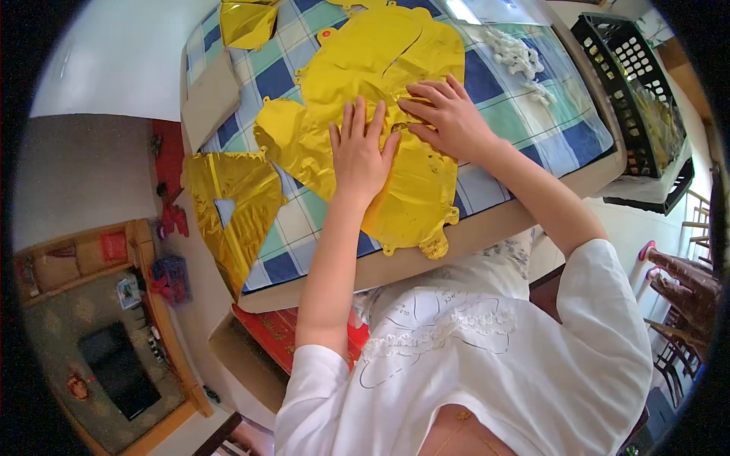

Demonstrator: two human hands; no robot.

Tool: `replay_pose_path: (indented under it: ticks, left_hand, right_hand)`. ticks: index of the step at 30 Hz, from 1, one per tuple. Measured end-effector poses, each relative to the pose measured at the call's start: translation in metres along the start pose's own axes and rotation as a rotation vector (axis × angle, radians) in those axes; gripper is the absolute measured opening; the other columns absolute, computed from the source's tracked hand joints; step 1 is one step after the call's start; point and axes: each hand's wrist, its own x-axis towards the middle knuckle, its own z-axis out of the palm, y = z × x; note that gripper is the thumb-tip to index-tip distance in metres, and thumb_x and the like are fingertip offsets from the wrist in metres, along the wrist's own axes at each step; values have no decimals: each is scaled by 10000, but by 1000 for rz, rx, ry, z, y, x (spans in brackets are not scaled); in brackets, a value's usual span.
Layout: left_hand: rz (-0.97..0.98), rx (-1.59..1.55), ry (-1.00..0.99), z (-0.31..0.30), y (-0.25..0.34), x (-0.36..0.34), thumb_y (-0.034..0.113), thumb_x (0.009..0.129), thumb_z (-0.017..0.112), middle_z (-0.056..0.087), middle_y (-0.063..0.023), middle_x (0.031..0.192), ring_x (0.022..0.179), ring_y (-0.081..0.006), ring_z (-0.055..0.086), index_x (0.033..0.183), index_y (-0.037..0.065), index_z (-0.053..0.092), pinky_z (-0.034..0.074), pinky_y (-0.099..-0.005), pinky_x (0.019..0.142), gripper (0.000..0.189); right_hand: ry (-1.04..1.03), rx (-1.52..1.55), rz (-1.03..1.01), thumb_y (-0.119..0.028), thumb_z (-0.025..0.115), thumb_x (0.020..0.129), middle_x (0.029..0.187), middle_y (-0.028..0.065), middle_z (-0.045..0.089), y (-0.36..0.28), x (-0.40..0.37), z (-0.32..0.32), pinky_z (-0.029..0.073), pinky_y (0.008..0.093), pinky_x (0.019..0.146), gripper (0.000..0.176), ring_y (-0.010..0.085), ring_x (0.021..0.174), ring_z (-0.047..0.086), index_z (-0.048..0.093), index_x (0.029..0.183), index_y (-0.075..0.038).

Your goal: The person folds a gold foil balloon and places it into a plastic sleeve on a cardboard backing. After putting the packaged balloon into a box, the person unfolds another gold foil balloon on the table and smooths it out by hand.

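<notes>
A flat, uninflated gold foil balloon (pixel 417 190) lies across the checked cloth (pixel 300 216), its surface creased and small tabs along its outline. Palm down on its middle rests my left hand (pixel 359 156), fingers stretched out and slightly apart. Just to the right, my right hand (pixel 450 120) touches the foil with its fingers spread, pointing left. Between the two hands there is a small dark mark or slit in the foil; I cannot make out which. Neither hand grips anything that I can see.
More gold foil (pixel 247 190) hangs over the table's left edge, and another gold piece (pixel 247 24) lies at the far left. A cardboard piece (pixel 214 99) sits between them. White stringy material (pixel 515 53) lies far right, near a black plastic crate (pixel 620 91).
</notes>
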Motion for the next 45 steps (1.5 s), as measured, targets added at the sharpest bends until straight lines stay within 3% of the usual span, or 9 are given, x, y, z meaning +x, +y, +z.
replay_pose_path:
  ticks: [8, 11, 14, 19, 25, 31, 34, 37, 45]
  left_hand:
    - [-1, -9, 51, -1, 2, 1, 360, 946, 545, 356, -169, 1483, 1389, -342, 305, 1407, 138, 444, 192, -558, 1124, 521]
    - [-38, -179, 255, 0, -4, 1, 321, 959, 526, 374, -169, 1467, 1383, -354, 313, 1406, 135, 434, 200, -565, 1116, 493]
    - [-123, -135, 368, -13, -18, -2, 274, 977, 493, 374, -192, 1465, 1385, -373, 305, 1402, 112, 431, 203, -548, 1118, 459]
    - [-353, 129, 63, -16, -62, -21, 413, 1008, 382, 304, -177, 1521, 1424, -349, 243, 1448, 139, 388, 198, -563, 1121, 518]
    - [-435, 157, -6, -20, -57, -26, 448, 1006, 355, 280, -171, 1533, 1433, -341, 219, 1461, 146, 370, 157, -544, 1142, 546]
    - [-436, 132, 90, -19, -54, -25, 400, 1001, 412, 318, -149, 1517, 1419, -333, 260, 1418, 152, 431, 191, -558, 1128, 485]
    - [-86, 28, 166, -23, -40, -18, 355, 980, 476, 336, -158, 1503, 1404, -351, 280, 1396, 147, 455, 210, -558, 1120, 465]
    - [56, 32, -22, -22, -9, -8, 330, 960, 518, 340, -169, 1498, 1392, -370, 292, 1398, 151, 455, 227, -555, 1113, 477]
    - [-18, 16, 23, 2, -8, 3, 374, 952, 518, 343, -163, 1499, 1388, -367, 300, 1411, 169, 443, 242, -553, 1102, 509]
  right_hand:
    - [89, -33, 56, -286, 633, 885, 1317, 68, 535, -4, 3, -2, 274, 536, 1101, 354, 268, 1254, 462, 626, 1217, -164]
    - [25, -104, 77, -296, 621, 893, 1318, 55, 538, -1, -1, 3, 269, 545, 1102, 349, 256, 1259, 460, 625, 1219, -172]
    - [30, -120, 72, -308, 612, 900, 1311, 46, 543, 0, -1, 4, 267, 549, 1100, 348, 250, 1254, 465, 624, 1224, -180]
    - [57, -137, 54, -343, 577, 910, 1269, 48, 563, 2, -2, 9, 262, 577, 1090, 346, 238, 1242, 476, 616, 1219, -194]
    - [44, -201, 65, -338, 590, 899, 1263, 40, 556, 0, -2, 10, 251, 590, 1087, 364, 224, 1241, 469, 603, 1233, -193]
    - [47, -202, 63, -334, 592, 897, 1258, 37, 553, 0, -2, 10, 244, 586, 1091, 360, 225, 1231, 470, 604, 1226, -189]
    - [61, -182, 69, -327, 593, 894, 1258, 37, 551, -1, -1, 8, 252, 585, 1086, 356, 227, 1225, 473, 604, 1221, -188]
    - [57, -187, 78, -322, 599, 887, 1254, 37, 551, -2, 0, 8, 264, 583, 1078, 357, 228, 1220, 477, 605, 1218, -190]
    - [93, -169, 69, -289, 627, 873, 1238, 33, 566, -3, -1, 7, 281, 542, 1073, 354, 218, 1198, 499, 620, 1213, -187]
